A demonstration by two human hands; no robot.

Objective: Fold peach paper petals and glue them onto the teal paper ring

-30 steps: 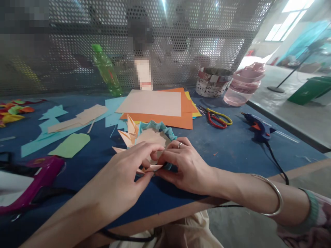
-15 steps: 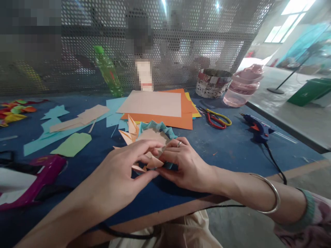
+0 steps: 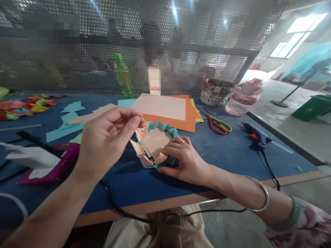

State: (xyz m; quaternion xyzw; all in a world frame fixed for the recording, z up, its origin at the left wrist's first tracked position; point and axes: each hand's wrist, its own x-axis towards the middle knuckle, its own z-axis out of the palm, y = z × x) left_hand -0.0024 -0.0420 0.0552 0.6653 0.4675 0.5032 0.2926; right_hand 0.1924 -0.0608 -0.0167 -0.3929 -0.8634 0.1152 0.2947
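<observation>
Your left hand is now lifted off the pleated paper rosette and raised above the surface, its fingertips pinched narrowly together with nothing visible between them. A moment earlier it was down on the paper. Your right hand, wearing a ring, stays on the rosette's near edge, fingers spread and curved, not clearly gripping. A metal bangle circles that forearm. The rosette, peach with teal pleats, sits on the surface just in front of the orange card.
</observation>
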